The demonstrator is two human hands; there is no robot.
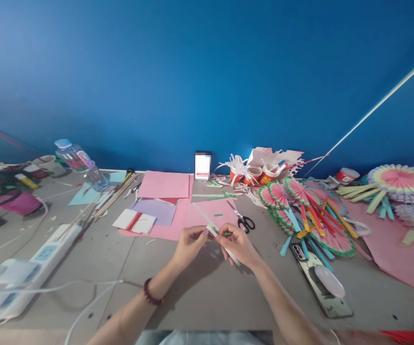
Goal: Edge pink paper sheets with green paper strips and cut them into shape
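Above the table's front half, my left hand (191, 244) and my right hand (240, 245) come close together, each with fingers closed on a pale paper strip (232, 255). One part of the strip slants down under my right hand, and a thin pale length reaches up and left beyond my fingertips. Part of the strip is hidden by my fingers. Just past my right hand lie black-handled scissors (245, 223). Pink paper sheets (171, 230) spread out behind my hands, with small green paper scraps on top.
Rosette paper fans (310, 206) and a phone (321, 282) lie to the right. Leftward are a white power strip (45, 258) with cables, wooden sticks (115, 196) and a tilted bottle (81, 160). A lit screen (203, 166) and red cups (267, 176) stand by the blue wall.
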